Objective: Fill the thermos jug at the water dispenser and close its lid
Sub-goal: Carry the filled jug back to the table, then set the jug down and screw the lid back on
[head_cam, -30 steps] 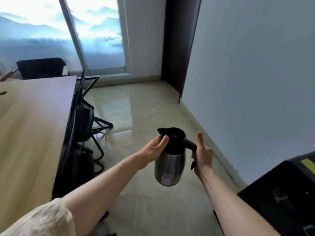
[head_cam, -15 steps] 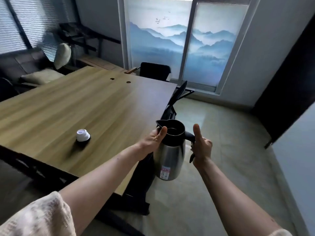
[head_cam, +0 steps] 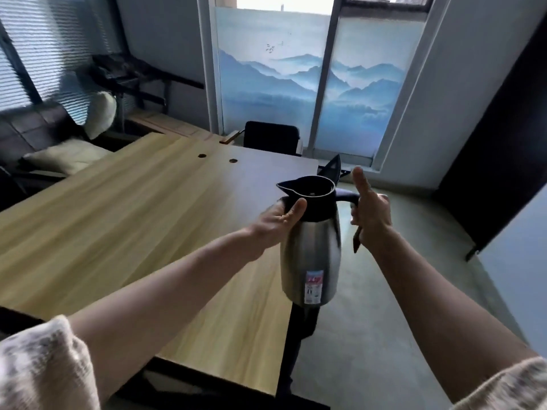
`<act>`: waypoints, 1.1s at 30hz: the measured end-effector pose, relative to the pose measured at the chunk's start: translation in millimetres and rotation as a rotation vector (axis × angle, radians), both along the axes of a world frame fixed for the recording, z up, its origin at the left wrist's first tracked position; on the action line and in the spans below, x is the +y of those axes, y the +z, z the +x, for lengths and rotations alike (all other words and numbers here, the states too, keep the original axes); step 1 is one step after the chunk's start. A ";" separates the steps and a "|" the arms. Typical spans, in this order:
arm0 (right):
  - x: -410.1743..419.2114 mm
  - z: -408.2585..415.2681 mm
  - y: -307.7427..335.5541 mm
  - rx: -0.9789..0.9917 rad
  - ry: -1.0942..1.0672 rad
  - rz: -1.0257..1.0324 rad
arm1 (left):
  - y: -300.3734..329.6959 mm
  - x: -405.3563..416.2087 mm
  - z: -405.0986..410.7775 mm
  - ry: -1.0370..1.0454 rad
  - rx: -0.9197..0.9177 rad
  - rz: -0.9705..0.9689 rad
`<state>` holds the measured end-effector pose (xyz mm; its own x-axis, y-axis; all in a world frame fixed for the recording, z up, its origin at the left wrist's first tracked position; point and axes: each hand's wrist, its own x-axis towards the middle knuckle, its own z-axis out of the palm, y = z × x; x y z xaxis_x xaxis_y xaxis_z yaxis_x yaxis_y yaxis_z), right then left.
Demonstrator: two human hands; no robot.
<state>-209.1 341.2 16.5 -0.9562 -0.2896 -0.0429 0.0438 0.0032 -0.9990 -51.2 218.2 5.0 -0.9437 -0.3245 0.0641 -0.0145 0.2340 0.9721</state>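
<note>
- Now, at frame centre, my right hand [head_cam: 371,216] is closed round the jug's [head_cam: 310,247] black handle, thumb stuck straight up; the fingers themselves are mostly behind the handle.
- My left hand [head_cam: 276,218] is partly open, cupped against the jug's black collar, thumb laid across the near side, steadying more than gripping.
- The jug hangs upright in the air between both hands, over the right edge of the table [head_cam: 133,232], mouth open, no lid on it.
- I can't see into the mouth well enough to tell whether there's water inside; the rim shows only dark.
- No dispenser is in this view, and no lid either, so I judge this as a carrying step with closing not yet done.
- Next move, as I read it: lower the jug onto the table, free one hand, and find the lid; level carrying matters if it is full.
- Further out: a dark chair [head_cam: 270,137] at the table's far end, upper centre; a sofa [head_cam: 38,137] with cushions at the left edge, blurred.
- Both sleeves are cut off at the bottom corners.
</note>
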 end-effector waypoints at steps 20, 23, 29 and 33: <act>-201.7 51.4 -148.0 -0.207 0.004 -0.050 | -118.7 -191.4 29.7 0.182 -0.176 0.162; -214.5 56.9 -164.4 -0.226 -0.006 -0.044 | -130.8 -205.4 35.0 0.176 -0.182 0.176; -229.1 63.2 -173.2 -0.216 -0.064 -0.074 | -144.5 -228.5 35.0 0.117 -0.167 0.194; -229.0 68.6 -174.2 -0.171 -0.092 -0.057 | -147.7 -236.9 37.0 0.059 -0.168 0.225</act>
